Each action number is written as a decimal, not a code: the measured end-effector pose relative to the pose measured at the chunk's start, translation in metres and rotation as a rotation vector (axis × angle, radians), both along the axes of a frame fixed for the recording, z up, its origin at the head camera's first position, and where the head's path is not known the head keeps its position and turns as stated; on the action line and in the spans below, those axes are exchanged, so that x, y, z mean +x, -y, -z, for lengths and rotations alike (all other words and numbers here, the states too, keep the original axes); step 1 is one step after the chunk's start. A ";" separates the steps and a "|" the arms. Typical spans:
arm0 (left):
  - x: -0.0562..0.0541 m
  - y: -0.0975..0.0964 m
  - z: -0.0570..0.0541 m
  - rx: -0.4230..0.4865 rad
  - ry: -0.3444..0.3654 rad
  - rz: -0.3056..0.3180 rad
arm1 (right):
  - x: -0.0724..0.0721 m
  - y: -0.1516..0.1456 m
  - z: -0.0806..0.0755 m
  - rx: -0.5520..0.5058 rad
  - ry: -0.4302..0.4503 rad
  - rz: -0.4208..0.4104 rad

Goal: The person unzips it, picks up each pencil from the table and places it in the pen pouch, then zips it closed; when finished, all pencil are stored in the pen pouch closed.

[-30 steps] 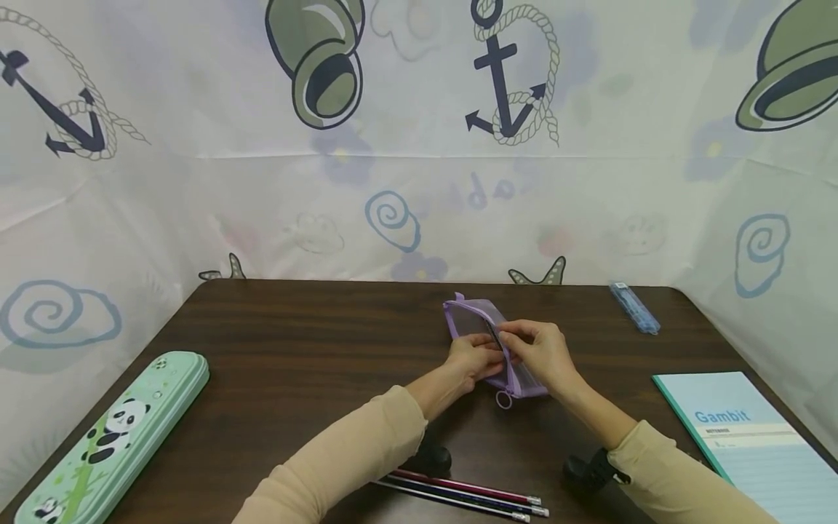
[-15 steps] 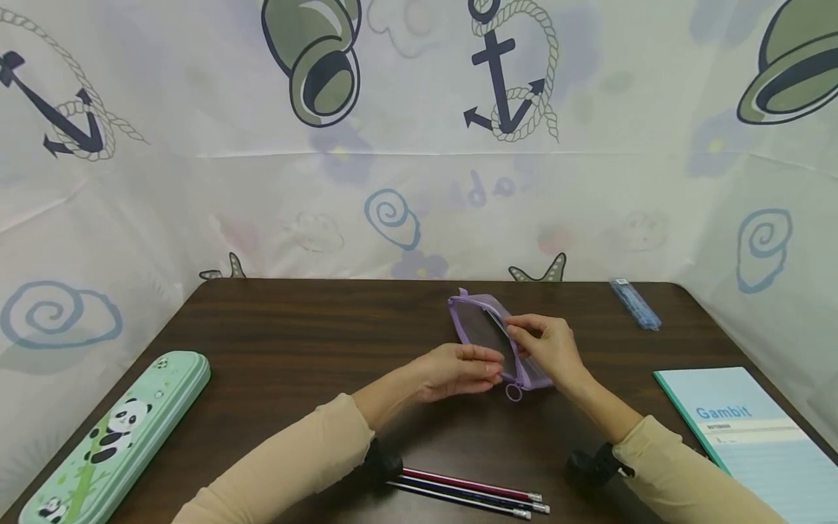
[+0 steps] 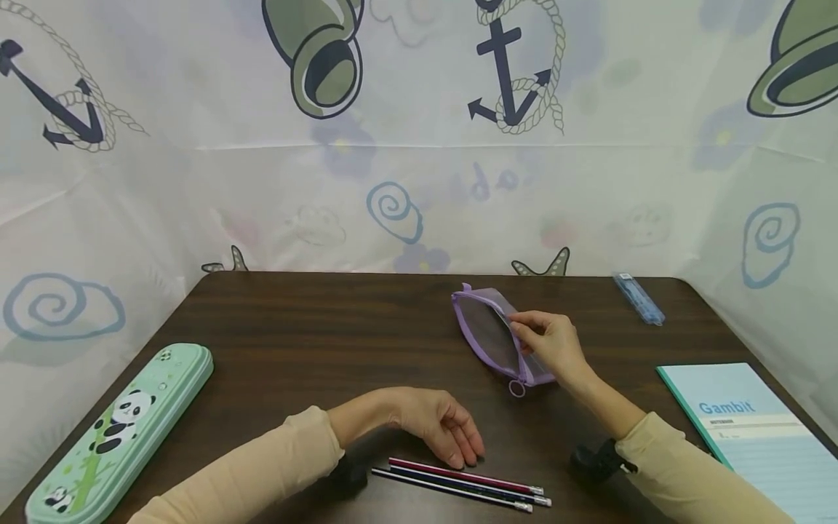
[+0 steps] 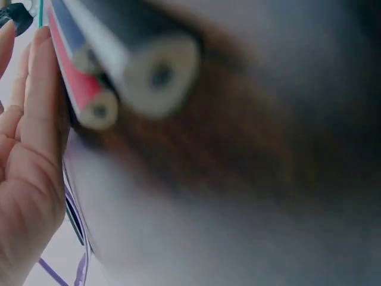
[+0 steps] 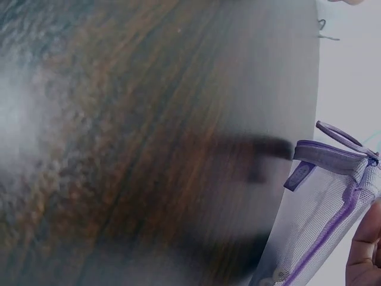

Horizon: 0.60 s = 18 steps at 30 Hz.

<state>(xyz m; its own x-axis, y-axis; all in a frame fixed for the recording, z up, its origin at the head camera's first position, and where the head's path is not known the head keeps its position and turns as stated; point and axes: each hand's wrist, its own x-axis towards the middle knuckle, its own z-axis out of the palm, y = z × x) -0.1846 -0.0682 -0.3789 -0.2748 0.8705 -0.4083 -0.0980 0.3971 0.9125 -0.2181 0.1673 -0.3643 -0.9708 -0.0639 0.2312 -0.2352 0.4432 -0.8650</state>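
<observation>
My right hand (image 3: 550,346) pinches the rim of a purple mesh pencil pouch (image 3: 476,331) between thumb and fingers. The pouch's zipped mouth gapes wide towards the left. In the right wrist view, small pale round ends show through the pouch mesh (image 5: 321,208); what they belong to is unclear. My left hand (image 3: 435,422) hovers at the far side of three pencils, its fingers loosely bent and pointing down. A red pencil (image 3: 497,482), a dark blue one and a black one lie side by side, erasers to the right. Their unsharpened ends (image 4: 161,74) face the left wrist camera.
A mint-green panda pencil case (image 3: 124,437) lies at the table's left edge. On the right are a notebook (image 3: 746,429) and, farther back, a small clear-blue packet (image 3: 639,299). A patterned white curtain (image 3: 419,145) surrounds the dark wooden table (image 3: 294,335).
My left hand has let go of the pouch and moved back towards the pencils. The pouch mouth is wider now, and my right hand still grips its rim.
</observation>
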 end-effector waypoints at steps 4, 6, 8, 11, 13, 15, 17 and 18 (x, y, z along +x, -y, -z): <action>0.002 0.000 0.001 0.003 -0.057 0.039 | 0.000 0.001 0.001 0.003 -0.001 -0.002; 0.003 -0.001 0.001 0.001 -0.075 0.053 | 0.000 0.001 0.001 0.002 -0.006 -0.002; 0.003 -0.001 0.002 -0.004 -0.101 0.066 | 0.000 0.001 0.000 0.001 -0.009 -0.001; 0.005 -0.002 0.001 -0.008 -0.156 0.087 | 0.000 0.001 0.000 0.003 -0.009 -0.002; 0.006 -0.003 0.000 -0.013 -0.196 0.098 | 0.000 0.001 0.000 0.006 -0.010 -0.001; 0.007 -0.004 -0.001 -0.012 -0.231 0.099 | 0.000 0.001 0.000 0.009 -0.013 0.000; 0.008 -0.005 -0.002 -0.016 -0.263 0.097 | 0.000 0.001 0.000 0.011 -0.013 0.001; 0.009 -0.005 -0.003 -0.019 -0.282 0.096 | 0.001 0.001 0.000 0.012 -0.014 0.002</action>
<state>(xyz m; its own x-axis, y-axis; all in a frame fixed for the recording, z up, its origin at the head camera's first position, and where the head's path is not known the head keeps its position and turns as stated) -0.1759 -0.0629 -0.3763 -0.2961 0.8911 -0.3440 0.1973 0.4094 0.8907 -0.2176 0.1666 -0.3645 -0.9676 -0.0653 0.2441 -0.2466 0.4537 -0.8563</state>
